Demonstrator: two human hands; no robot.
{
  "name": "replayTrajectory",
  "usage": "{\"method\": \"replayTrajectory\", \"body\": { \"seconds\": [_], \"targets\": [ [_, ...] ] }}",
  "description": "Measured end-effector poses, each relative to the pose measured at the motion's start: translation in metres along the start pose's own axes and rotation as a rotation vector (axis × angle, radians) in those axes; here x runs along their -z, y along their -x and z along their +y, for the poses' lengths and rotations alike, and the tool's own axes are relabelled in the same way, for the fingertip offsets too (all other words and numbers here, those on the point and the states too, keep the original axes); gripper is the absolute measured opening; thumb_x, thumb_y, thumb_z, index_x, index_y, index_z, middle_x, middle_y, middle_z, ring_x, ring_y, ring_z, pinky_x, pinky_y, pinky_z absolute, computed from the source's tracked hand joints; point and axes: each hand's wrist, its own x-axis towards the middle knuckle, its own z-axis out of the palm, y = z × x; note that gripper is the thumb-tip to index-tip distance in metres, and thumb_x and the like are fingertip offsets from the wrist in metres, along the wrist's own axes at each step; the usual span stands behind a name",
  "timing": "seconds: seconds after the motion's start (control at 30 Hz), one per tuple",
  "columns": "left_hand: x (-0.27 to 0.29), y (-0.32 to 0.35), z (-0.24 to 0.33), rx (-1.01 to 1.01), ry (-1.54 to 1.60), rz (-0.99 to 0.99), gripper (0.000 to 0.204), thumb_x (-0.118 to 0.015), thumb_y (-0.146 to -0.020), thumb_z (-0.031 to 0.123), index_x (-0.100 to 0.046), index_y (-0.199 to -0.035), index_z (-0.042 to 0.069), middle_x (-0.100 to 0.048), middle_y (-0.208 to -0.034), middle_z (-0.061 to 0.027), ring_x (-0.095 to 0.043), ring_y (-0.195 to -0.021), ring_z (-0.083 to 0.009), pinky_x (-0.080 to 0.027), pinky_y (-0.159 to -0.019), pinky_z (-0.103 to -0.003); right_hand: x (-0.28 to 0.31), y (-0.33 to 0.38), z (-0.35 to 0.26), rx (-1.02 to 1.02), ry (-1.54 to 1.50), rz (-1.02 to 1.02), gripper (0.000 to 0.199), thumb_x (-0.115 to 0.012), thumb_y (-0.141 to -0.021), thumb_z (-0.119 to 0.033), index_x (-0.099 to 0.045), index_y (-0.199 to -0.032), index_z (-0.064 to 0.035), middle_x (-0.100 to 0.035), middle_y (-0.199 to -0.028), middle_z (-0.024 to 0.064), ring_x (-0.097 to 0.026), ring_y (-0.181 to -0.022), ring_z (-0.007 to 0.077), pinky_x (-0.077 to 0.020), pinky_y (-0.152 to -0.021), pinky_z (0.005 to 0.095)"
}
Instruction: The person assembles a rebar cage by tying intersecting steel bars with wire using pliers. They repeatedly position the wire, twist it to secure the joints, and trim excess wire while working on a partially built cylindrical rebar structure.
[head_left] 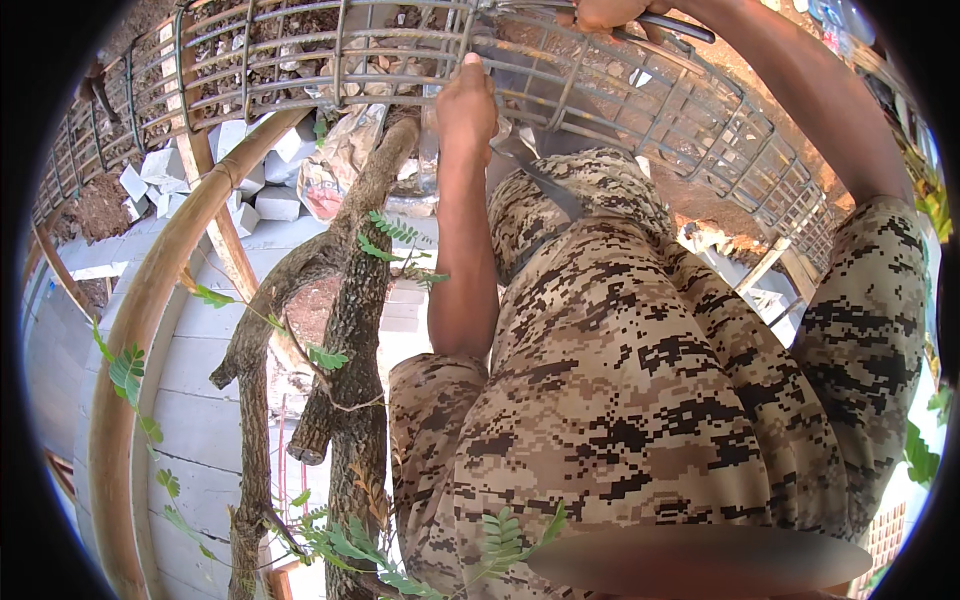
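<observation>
A curved steel rebar cage (620, 95) is held overhead. The left hand (466, 100) is clenched around one bar; the right hand (605, 12) is closed on a dark tool (672, 24) at the cage's top. Many crossings appear joined already; progress cannot be judged further.

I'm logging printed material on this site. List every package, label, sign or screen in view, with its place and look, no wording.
Printed sack or wrapper: crumpled, lying below the steel bar cage, left of the left hand and beside the white blocks; pale tan with a red and blue printed patch.
No signs, screens or other labels can be made out.
</observation>
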Motion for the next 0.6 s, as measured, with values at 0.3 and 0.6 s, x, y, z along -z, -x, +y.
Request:
{"method": "replayTrajectory", "body": {
  "seconds": [0.3,0.6],
  "targets": [
    [-0.008,0.003,0.001,-0.034,-0.024,-0.038,0.05,-0.048,-0.1,0.036,-0.052,-0.062,0.004,-0.044,-0.054,-0.0012,-0.036,-0.046,-0.0127,-0.028,-0.044,-0.034,-0.008,0.009,0.016,0.103,-0.724,-0.13,0.028,-0.062,-0.08,-0.009,-0.063,-0.104,0.0042,-0.065,-0.075,0.0101,-0.062,-0.06,0.0207,-0.0561,-0.061,0.0435],
    [-0.019,0.0,-0.008,-0.127,-0.135,-0.034,0.049,-0.048,-0.1,0.038,-0.053,-0.067,0.002,-0.044,-0.057,-0.0014,-0.035,-0.051,-0.0127,-0.029,-0.049,-0.034,0.009,-0.011,0.02,0.099,-0.347,-0.149,0.015,-0.057,-0.08,-0.011,-0.067,-0.086,-0.0012,-0.067,-0.071,0.0107,-0.065,-0.061,0.0186,-0.0536,-0.056,0.0359]
  ]
}}
